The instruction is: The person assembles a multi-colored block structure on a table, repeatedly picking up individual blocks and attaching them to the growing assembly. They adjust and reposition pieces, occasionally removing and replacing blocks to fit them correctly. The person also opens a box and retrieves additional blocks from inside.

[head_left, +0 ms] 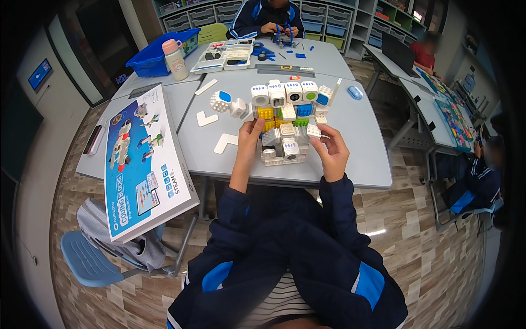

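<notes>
A pale-blue plastic chair [90,259] with a grey fabric backpack [121,236] stands at the lower left, near the bench. Above it, a large flat white-and-blue printed cardboard box [143,181] juts well over the near edge of the grey-topped bench [359,156].

The left hand [249,143] lies against the left side of a chunky model of white, yellow, green and blue plastic blocks [287,130]; its fingertips are partly hidden, so I cannot tell how firmly it is closed. The right hand [333,152] has thumb and fingers pinched together on a small white studded block [313,131] at the model's right side; whether that block is joined to the model cannot be made out.

The model stands upright near the front edge, with a strip of grey top before it. More bare surface runs from the right hand to the bench's curved right edge. Left of the model, two flat white L-shaped pieces [224,144] [207,119] and a straight white strip narrow the room toward the box.

Farther back, a rounded blue object [355,92] lies near the right edge. Beyond are a pink-capped bottle [176,64], a blue plastic bin [148,68] and a co-worker's hands [269,28] on a blue build.
</notes>
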The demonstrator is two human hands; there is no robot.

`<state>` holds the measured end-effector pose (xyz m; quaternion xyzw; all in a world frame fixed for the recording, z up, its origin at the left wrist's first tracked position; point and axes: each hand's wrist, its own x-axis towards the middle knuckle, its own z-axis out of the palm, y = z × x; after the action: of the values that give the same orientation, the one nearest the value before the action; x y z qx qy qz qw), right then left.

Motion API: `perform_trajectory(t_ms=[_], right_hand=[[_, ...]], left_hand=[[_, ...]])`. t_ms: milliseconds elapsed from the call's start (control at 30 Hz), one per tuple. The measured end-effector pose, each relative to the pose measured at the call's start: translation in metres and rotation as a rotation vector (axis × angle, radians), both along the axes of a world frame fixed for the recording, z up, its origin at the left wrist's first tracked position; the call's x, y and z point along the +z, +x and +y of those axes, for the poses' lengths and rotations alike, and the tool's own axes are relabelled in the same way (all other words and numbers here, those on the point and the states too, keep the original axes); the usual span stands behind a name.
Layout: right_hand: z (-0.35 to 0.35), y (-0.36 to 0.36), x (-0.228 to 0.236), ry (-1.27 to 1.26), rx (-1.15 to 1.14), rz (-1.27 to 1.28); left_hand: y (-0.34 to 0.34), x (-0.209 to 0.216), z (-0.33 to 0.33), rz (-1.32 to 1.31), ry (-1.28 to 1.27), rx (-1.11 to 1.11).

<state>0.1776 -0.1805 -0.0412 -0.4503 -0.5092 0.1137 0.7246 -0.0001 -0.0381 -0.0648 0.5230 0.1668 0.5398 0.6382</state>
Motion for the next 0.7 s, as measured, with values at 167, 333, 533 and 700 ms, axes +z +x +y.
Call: perform_trajectory(t_ms=[167, 333, 533, 700], right_hand=[[0.0057, -0.0025, 0.0001, -0.032, 0.045, 0.108], [0.0064, -0.0025, 0.001, -0.021, 0.103, 0.155], [0.0079, 0.0, 0.0, -0.061, 0.031, 0.017], [0.0061, 0.0046, 0.0029, 0.001, 0.064, -0.019]], left_hand=[[-0.0004, -0.0001, 0.0001, 0.018, -0.003, 0.011], [0.001, 0.0002, 0.0, 0.007, 0.022, 0.015], [0.0006, 0.0004, 0.0013, 0.002, 0.026, 0.009], [0.0019, -0.0009, 0.0002, -0.014, -0.016, 0.021]])
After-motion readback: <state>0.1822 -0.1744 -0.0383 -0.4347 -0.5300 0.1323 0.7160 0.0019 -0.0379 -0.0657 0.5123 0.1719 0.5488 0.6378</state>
